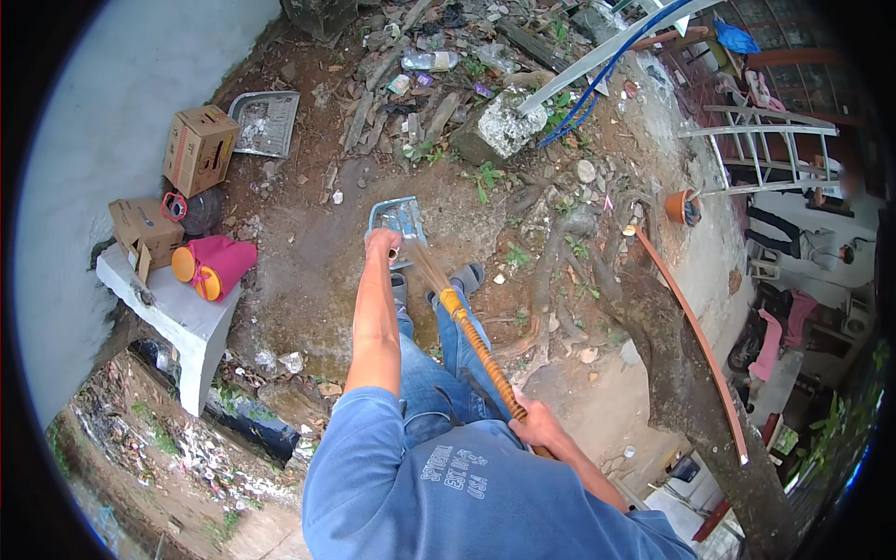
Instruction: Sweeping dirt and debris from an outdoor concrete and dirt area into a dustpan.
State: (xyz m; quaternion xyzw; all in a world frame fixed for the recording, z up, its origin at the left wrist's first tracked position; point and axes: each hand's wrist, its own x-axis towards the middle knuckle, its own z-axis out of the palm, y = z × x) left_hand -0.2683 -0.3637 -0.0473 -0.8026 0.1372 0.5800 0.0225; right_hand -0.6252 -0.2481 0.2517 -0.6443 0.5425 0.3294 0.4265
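View: head camera, looking down at a dirt yard; the only view supplied.
Left hand: the left hand (381,245) is closed round the handle of the blue dustpan (408,213), the handle's open end showing beside the fingers.
Right hand: the right hand (539,425) grips the broom (481,350) near its upper end, close against the shirt.
Dustpan position: in front of the feet, mouth not clearly visible; whether it rests flat on the ground cannot be told.
Broom position: slanting across the legs, bristles (427,268) blurred and just beside the pan; contact with pan or soil cannot be confirmed.
Spill risk: loose matter could slide off the pan if the left wrist tilts it, or if the bristles strike its edge.
Ground risk: uneven soil could leave a gap under the pan's lip, letting fine debris pass beneath.
Footing risk: the right shoe (469,277) stands just beside the broom; a step could catch it. Tree roots (551,271) to the right are a trip hazard.
Table risk: cartons (201,149) and pink-and-yellow items (224,266) crowd the white table (191,327) at left; a wide swing of an elbow could dislodge them.
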